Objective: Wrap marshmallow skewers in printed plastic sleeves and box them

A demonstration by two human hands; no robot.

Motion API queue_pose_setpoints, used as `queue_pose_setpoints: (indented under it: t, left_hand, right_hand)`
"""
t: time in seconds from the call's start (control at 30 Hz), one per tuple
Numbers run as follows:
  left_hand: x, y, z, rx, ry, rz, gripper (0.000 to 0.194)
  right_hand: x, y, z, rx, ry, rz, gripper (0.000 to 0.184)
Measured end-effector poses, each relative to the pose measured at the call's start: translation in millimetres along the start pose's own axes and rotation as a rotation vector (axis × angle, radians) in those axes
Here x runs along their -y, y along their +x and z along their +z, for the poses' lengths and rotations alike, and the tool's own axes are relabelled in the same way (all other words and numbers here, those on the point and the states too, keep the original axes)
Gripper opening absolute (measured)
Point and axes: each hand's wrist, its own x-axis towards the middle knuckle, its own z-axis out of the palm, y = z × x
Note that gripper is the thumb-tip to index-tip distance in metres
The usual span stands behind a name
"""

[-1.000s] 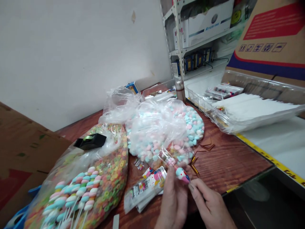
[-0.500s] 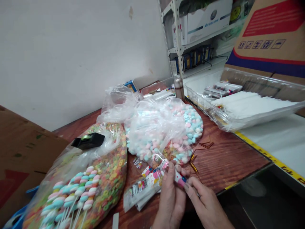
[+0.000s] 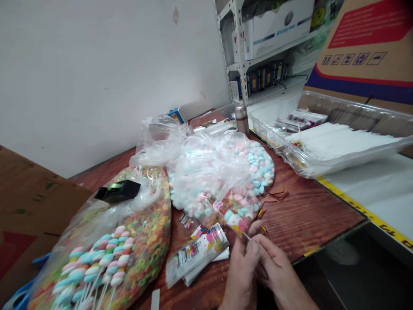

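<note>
A candy skewer in a clear printed wrapper points up and to the left from my hands, its white stick showing at the lower end. My left hand is closed around that lower end. The fingers of my right hand pinch at the same spot, against my left thumb; fingers hide whatever else is there. Just left of my hands lies a stack of printed clear wrappers. Gold twist ties lie beyond my right hand.
Bags of marshmallows and ring-shaped cereal cover much of the table. On the cereal bag rest finished skewers and a black tape dispenser. A clear tray of white sticks stands right; a metal flask stands behind.
My left hand has slid down the wrapped skewer to its stick end, uncovering more of the wrapper. Both hands have drawn together, slightly lower and to the right.
</note>
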Motion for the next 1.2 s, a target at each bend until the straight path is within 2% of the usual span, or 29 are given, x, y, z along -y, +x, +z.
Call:
queue_pose_setpoints:
  t: [0.07,0.17,0.3,0.47,0.6,0.67,0.73,0.87,0.97,1.1,1.13,1.2]
  left_hand:
    - [-9,0,0.4,-0.033,-0.041,0.037,0.038]
    - [-17,1,-1.4,-0.131,0.001,0.043,0.03]
    - [-5,1,-9.3,-0.212,0.059,0.039,0.027]
    - [13,-3,-16.4,-0.185,0.137,0.057,0.027]
    - [2,-4,-10.2,-0.113,0.051,0.105,0.022]
    - [-7,-3,-5.3,-0.09,-0.037,0.126,0.026]
    - [-12,-2,-3.2,-0.125,-0.066,0.122,0.028]
    - [-8,2,-9.7,-0.185,0.004,0.078,0.018]
    - [-4,1,-12.4,-0.157,0.162,0.064,0.021]
    - [-12,-3,-5.5,-0.198,0.429,0.272,0.011]
    - [-14,-4,-4.9,-0.203,0.423,0.303,0.01]
    - [-16,-4,-7.7,-0.198,0.281,0.238,0.013]
  right_hand:
    - [1,-1,-2,0.022,-0.021,-0.032,0.036]
    - [3,-4,-3,0.02,-0.239,-0.122,0.037]
    - [4,-8,-1,-0.023,-0.407,-0.22,0.036]
    - [5,-6,0,-0.025,-0.347,-0.229,0.033]
    - [0,-4,0,-0.034,-0.251,-0.187,0.036]
    - [-2,-6,1,-0.056,-0.265,-0.187,0.036]
    - [-3,-8,2,-0.061,-0.307,-0.189,0.039]
    - [5,-11,4,-0.058,-0.35,-0.166,0.037]
    - [10,-7,6,-0.079,-0.298,-0.172,0.035]
    - [5,3,8,-0.134,-0.051,-0.145,0.035]
    - [4,4,8,-0.125,0.038,-0.091,0.036]
    - [4,4,6,-0.05,0.217,0.058,0.037]
